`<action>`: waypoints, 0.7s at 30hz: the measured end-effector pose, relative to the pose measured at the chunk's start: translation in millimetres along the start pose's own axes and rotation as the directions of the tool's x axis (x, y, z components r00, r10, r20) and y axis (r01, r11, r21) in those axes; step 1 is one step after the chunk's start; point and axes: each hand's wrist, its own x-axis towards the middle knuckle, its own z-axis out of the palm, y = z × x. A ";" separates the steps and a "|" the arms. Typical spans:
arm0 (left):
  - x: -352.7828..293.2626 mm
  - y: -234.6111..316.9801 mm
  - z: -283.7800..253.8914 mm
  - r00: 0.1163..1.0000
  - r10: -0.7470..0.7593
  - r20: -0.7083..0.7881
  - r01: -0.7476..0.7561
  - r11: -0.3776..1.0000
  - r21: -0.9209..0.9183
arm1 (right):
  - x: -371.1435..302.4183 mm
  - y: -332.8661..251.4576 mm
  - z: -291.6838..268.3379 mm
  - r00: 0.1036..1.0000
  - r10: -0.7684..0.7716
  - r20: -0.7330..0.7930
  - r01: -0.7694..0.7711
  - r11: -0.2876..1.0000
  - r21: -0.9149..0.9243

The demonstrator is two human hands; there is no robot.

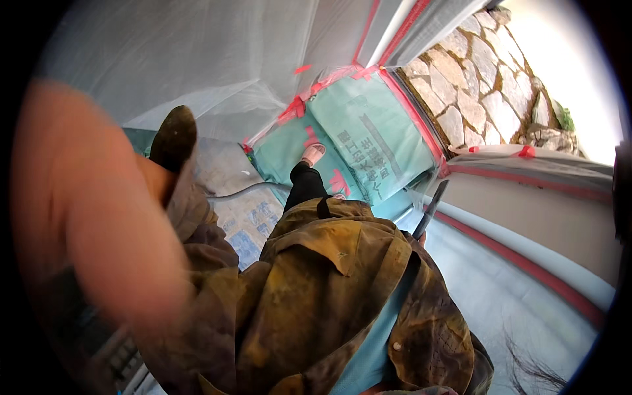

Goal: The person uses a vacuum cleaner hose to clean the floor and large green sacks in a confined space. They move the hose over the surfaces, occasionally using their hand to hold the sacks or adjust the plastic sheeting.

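Close to the camera at the left, my left hand (99, 210) is raised and badly blurred, so its fingers cannot be read. The dark cuff (174, 139) of my left sleeve shows behind it. At the right of my body, a little of my right hand (422, 239) shows past the sleeve, around the lower end of a narrow dark flat bar (432, 208). That bar points up and to the right; its kind cannot be made out. A stained brown jacket (316, 263) covers most of my front and hides the rest of the right hand.
My pink slipper (313, 153) stands on green protective floor covering (375, 131) edged with red tape. A grey hose (247, 189) crosses the floor. Translucent plastic sheeting (197, 52) hangs over the walls. Beyond a sill at the upper right lies stone paving (487, 99).
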 end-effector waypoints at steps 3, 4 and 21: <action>9.1 -53.9 -8.9 0.993 -0.111 -0.030 0.115 0.975 0.192 | 39.9 22.5 6.5 0.970 -0.216 -0.112 0.210 0.976 -0.063; 1.8 -70.4 -9.2 0.986 -0.151 -0.069 0.163 0.960 0.229 | 49.8 54.4 7.1 0.930 -0.321 -0.176 0.308 0.946 -0.099; -598.1 -166.6 -78.0 -0.173 -0.887 -0.429 0.833 -0.364 0.416 | 42.4 -8.9 -37.8 0.996 -0.080 -0.039 0.086 0.978 0.190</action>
